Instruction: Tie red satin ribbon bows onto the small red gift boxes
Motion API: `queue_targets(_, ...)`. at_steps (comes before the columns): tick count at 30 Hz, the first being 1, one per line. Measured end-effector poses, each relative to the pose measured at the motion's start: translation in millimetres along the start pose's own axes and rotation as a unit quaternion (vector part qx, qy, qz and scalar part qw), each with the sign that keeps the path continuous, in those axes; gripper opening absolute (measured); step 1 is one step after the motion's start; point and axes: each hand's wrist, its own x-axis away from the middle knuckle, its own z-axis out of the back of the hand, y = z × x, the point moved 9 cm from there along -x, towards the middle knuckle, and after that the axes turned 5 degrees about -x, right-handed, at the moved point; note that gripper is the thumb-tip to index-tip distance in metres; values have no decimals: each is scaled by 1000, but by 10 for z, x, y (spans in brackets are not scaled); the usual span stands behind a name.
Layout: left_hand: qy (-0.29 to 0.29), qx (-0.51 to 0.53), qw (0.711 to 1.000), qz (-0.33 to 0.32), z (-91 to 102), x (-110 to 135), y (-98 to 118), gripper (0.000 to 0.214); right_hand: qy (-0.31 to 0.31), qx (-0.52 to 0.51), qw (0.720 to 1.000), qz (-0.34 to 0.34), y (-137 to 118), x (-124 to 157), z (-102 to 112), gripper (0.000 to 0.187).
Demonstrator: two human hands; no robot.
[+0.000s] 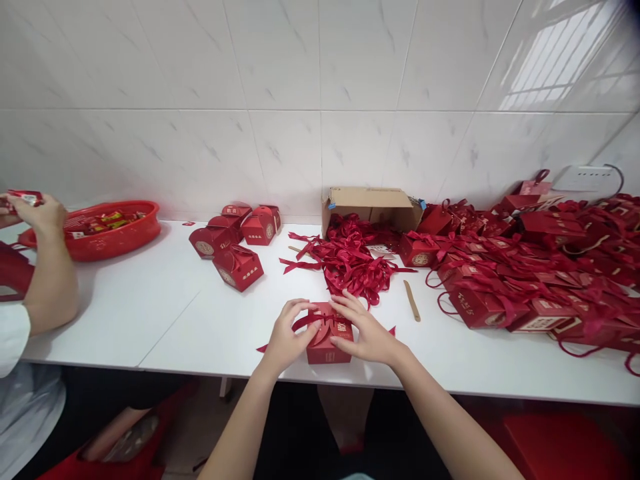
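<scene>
A small red gift box with gold lettering stands near the table's front edge, between my two hands. Across its top runs a dark red ribbon, whose loose ends stick out beyond both hands. My left hand grips the box's left side, with the thumb on the lid flaps by the ribbon. On the opposite side, my right hand holds the box, its fingers bent over the top and its thumb near the front. Just behind the box lies a heap of red ribbons, spilling from an open cardboard box.
Several closed red boxes stand left of centre. Many ribboned boxes pile up at right, near a flat wooden stick. At far left, a co-worker's hand holds a small red packet beside a red basin.
</scene>
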Motion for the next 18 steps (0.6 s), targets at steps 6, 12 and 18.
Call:
queue_targets(6,-20,25,999,12,-58,20,-34,25,13,-34,999,-2,114,-34,-19,61)
queue_targets(12,-35,41,998,24,-81,17,-20,28,17,-45,999,-17,130,-18,-37,63)
queue_targets(18,-17,50,983,174,-74,54,-339,58,76,-117,989,-45,212,94,134,44)
